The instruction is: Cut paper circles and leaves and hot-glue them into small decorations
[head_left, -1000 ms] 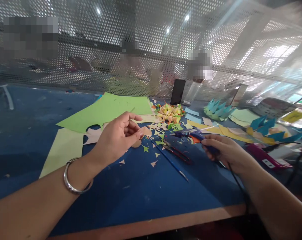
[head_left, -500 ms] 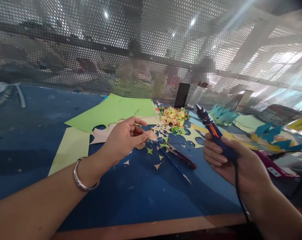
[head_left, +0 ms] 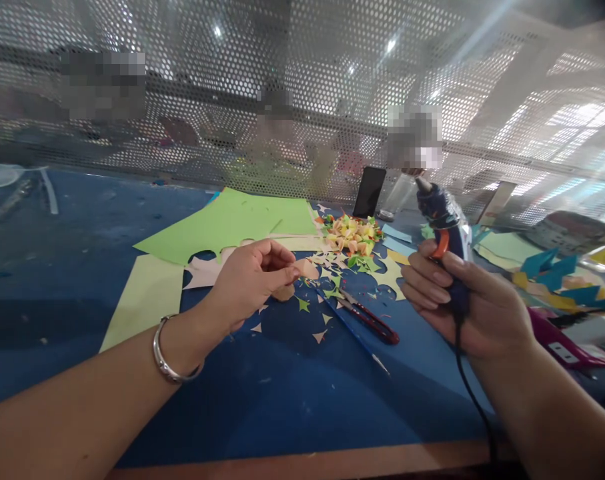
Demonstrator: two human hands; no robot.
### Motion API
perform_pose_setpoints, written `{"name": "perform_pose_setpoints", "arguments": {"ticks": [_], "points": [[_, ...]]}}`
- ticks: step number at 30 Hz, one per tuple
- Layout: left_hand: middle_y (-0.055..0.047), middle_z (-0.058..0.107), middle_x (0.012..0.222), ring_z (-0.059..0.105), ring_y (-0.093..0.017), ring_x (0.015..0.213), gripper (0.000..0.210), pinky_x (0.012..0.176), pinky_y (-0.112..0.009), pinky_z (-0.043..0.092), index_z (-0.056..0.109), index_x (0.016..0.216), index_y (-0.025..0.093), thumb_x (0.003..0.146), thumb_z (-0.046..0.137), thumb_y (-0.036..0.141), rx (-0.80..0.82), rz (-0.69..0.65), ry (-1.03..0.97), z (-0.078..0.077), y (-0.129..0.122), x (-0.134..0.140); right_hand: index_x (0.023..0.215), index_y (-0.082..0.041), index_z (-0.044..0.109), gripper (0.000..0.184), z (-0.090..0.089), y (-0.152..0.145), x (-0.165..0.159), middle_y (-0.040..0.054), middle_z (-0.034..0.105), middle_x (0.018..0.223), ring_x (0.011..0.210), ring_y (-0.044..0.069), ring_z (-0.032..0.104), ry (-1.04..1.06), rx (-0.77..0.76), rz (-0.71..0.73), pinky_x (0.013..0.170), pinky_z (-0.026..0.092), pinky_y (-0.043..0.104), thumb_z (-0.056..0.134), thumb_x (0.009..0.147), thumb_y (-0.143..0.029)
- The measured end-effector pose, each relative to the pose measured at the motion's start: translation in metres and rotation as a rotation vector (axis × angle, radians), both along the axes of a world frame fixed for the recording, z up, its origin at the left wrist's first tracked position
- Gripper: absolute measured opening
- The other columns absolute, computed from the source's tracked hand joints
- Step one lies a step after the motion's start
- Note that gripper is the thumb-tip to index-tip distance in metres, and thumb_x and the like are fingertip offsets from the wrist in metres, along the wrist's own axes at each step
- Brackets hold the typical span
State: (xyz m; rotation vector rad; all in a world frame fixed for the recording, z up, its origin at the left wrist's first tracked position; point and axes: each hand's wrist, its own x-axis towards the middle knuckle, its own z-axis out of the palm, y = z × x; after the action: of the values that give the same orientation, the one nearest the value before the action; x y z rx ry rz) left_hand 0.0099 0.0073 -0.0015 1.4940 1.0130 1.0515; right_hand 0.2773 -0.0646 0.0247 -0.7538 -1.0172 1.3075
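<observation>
My left hand point(head_left: 255, 277), with a silver bangle on the wrist, pinches a small peach paper piece point(head_left: 307, 269) between thumb and forefinger. Just below those fingers shows a tan round piece point(head_left: 283, 293), partly hidden by the hand. On the right, my right hand point(head_left: 475, 300) is wrapped around a dark blue glue gun point(head_left: 439, 208) with an orange trigger. Its nozzle points up, clear of the paper, and a black cord hangs from the grip. Between the hands lie red-handled scissors point(head_left: 372, 321) and a thin blue brush-like tool point(head_left: 357, 337).
Small paper flowers point(head_left: 355, 235) are heaped behind the scraps. Green sheets point(head_left: 232, 220) and a pale sheet point(head_left: 145, 300) lie left. A phone point(head_left: 369, 192) leans near a clear bottle. Blue and yellow folded paper point(head_left: 552, 273) lies right; a perforated screen point(head_left: 207, 133) stands behind.
My right hand has turned the glue gun more upright and raised its nozzle. The left hand keeps its pinch on the peach paper piece. The view has shifted slightly.
</observation>
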Motion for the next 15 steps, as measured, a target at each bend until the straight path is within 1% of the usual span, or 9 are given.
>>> {"name": "perform_pose_setpoints", "arguments": {"ticks": [4,7,9,11,13,15], "points": [[-0.001,0.066,0.079,0.060,-0.011,0.072,0.026,0.065,-0.024,0.046,0.062,0.088,0.016,0.075,0.080,0.029,0.018,0.013,0.023,-0.001,0.002,0.000,0.080,-0.019,0.062,0.007,-0.007,0.005,-0.004,-0.0051,0.033,0.063,0.051,0.009,0.029,-0.056,0.019,0.060,0.048,0.032,0.023,0.065,0.083,-0.025],[-0.001,0.066,0.080,0.061,-0.012,0.073,0.027,0.065,-0.024,0.047,0.061,0.090,0.017,0.076,0.080,0.031,0.031,0.018,0.037,-0.004,0.004,0.001,0.076,-0.019,0.060,0.009,-0.017,0.007,-0.004,-0.0031,0.042,0.062,0.051,0.011,0.037,-0.196,0.006,0.020,0.049,0.032,0.026,0.062,0.083,-0.024],[-0.001,0.066,0.080,0.061,-0.012,0.072,0.027,0.064,-0.024,0.048,0.060,0.090,0.018,0.077,0.079,0.032,0.049,0.020,0.055,-0.006,0.005,0.001,0.076,-0.019,0.061,0.009,-0.026,0.007,-0.003,-0.0019,0.047,0.061,0.053,0.012,0.042,-0.353,0.013,-0.054,0.050,0.033,0.026,0.062,0.083,-0.025],[0.000,0.065,0.079,0.061,-0.012,0.071,0.025,0.062,-0.024,0.049,0.060,0.089,0.019,0.077,0.079,0.032,0.072,0.016,0.073,-0.008,0.005,0.001,0.074,-0.018,0.062,0.013,-0.034,0.006,-0.001,-0.0009,0.052,0.059,0.055,0.013,0.045,-0.566,0.049,-0.136,0.051,0.035,0.026,0.064,0.083,-0.027],[0.001,0.065,0.077,0.061,-0.012,0.069,0.024,0.061,-0.023,0.049,0.061,0.088,0.019,0.078,0.078,0.032,0.103,0.009,0.094,-0.007,0.005,0.001,0.065,-0.019,0.059,0.021,-0.040,0.005,0.001,-0.0007,0.053,0.058,0.054,0.013,0.045,-0.777,0.070,-0.211,0.050,0.035,0.026,0.064,0.083,-0.029],[0.001,0.065,0.076,0.060,-0.011,0.067,0.022,0.060,-0.022,0.049,0.061,0.087,0.019,0.080,0.077,0.033,0.145,0.006,0.125,-0.006,0.004,0.001,0.063,-0.019,0.057,0.023,-0.043,0.003,0.002,-0.0014,0.051,0.058,0.053,0.012,0.043,-0.930,0.085,-0.265,0.049,0.035,0.025,0.062,0.083,-0.029]]}}
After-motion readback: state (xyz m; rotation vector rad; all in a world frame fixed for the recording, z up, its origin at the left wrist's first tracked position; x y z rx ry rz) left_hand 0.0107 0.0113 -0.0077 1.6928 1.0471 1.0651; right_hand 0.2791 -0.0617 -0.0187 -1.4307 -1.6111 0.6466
